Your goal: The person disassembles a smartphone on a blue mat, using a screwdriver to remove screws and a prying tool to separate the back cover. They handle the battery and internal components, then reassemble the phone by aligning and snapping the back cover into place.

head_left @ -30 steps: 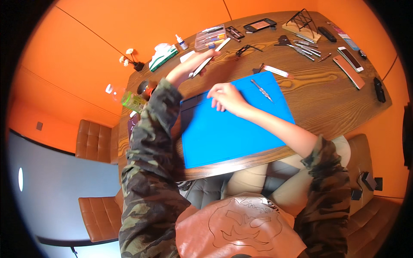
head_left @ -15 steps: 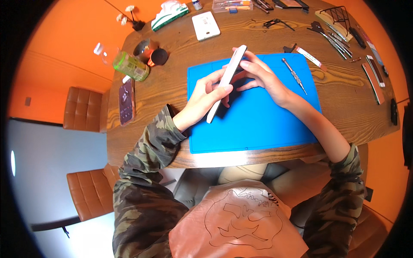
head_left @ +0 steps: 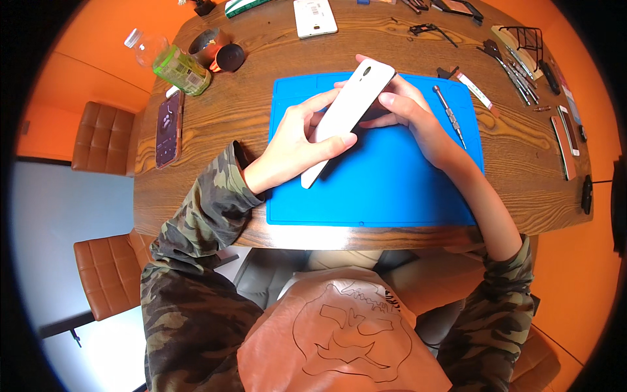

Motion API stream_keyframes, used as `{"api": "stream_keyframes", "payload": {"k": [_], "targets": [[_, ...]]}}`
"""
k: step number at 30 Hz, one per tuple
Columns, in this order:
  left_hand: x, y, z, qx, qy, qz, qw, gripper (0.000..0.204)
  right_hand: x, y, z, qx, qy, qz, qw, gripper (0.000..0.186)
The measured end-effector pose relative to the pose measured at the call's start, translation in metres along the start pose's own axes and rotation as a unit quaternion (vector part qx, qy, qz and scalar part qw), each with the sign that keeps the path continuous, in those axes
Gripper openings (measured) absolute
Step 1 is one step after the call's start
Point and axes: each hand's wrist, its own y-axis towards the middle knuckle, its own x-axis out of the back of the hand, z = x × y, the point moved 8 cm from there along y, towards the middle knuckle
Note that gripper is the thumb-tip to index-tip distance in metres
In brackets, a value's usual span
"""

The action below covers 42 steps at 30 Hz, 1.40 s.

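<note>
A white smartphone (head_left: 349, 116) is held tilted above a blue work mat (head_left: 366, 189), its back with the camera lens turned up toward me. My left hand (head_left: 299, 137) grips the lower half, thumb across the back and fingers underneath. At the upper right edge, my right hand (head_left: 413, 112) has its thumb and fingers closed about the phone's side and top end; part of its fingers are hidden behind the phone. A slim metal screwdriver (head_left: 449, 116) lies on the mat, right of my right hand.
Left stand a green-labelled bottle (head_left: 183, 70), a dark cup (head_left: 208, 46) and another phone (head_left: 170, 129). A white device (head_left: 315, 18) lies at the back. Tweezers and screwdrivers (head_left: 519, 78), a wire stand (head_left: 526, 42) and more phones (head_left: 563, 144) are on the right.
The phone has been rolled from nearly edge-on so that its white back faces up more. Both hands still hold it. The whole view has shifted slightly.
</note>
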Motion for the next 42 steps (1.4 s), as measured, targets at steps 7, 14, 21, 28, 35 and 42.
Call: {"api": "stream_keyframes", "payload": {"k": [7, 14, 21, 28, 35, 42], "targets": [[0.003, -0.002, -0.003, -0.024, -0.025, -0.042, 0.999, 0.075, -0.002, -0.003, 0.005, -0.015, 0.01, 0.012, 1.0, 0.077], [0.007, -0.002, -0.014, -0.092, 0.092, -0.044, 0.99, 0.078, 0.0, -0.001, 0.015, 0.076, 0.025, 0.004, 0.997, 0.074], [0.006, -0.001, -0.015, -0.08, 0.128, -0.044, 0.988, 0.073, 0.0, -0.001, 0.01, 0.071, 0.071, -0.003, 0.995, 0.07], [0.007, -0.001, -0.02, -0.09, 0.215, -0.029, 0.972, 0.065, -0.007, -0.004, 0.016, 0.03, 0.053, -0.069, 0.996, 0.062], [0.007, 0.0, -0.021, -0.084, 0.233, -0.009, 0.969, 0.063, -0.003, -0.006, 0.006, 0.018, 0.066, -0.073, 0.995, 0.061], [0.024, 0.008, -0.008, -0.002, 0.152, -0.053, 0.987, 0.066, 0.014, 0.004, 0.04, 0.109, -0.214, -0.132, 0.962, 0.069]]}}
